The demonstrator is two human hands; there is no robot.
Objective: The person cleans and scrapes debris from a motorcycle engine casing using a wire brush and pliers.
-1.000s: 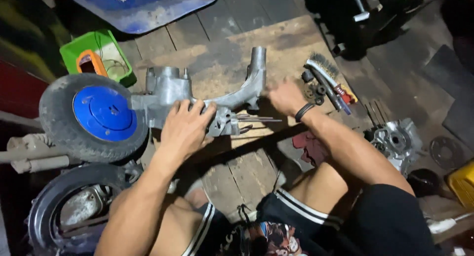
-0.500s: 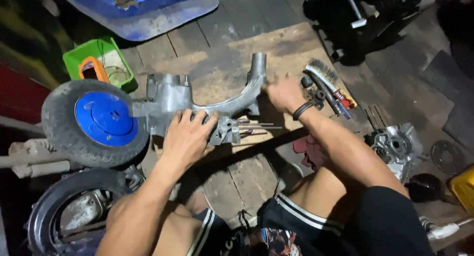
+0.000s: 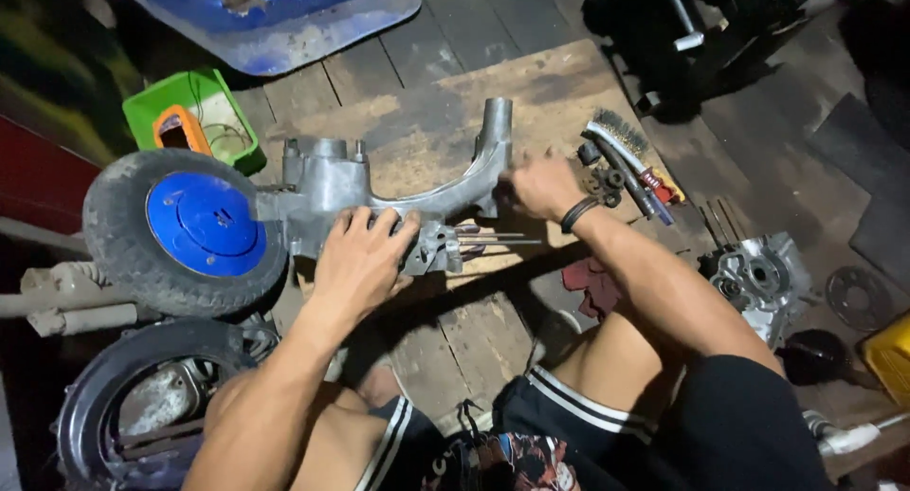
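Hands unmoved vs earlier: left hand [image 3: 363, 262] spread flat on engine casing [image 3: 379, 190]; right hand [image 3: 542, 186] grips its arm.

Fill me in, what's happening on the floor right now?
A person sitting on the wooden floor has both hands on a grey metal engine casing that carries a blue-hubbed wheel. The left hand presses flat on the casing's middle; the right hand touches its upright tube end. A wire brush lies just beyond the right hand, and another casing half sits further right.
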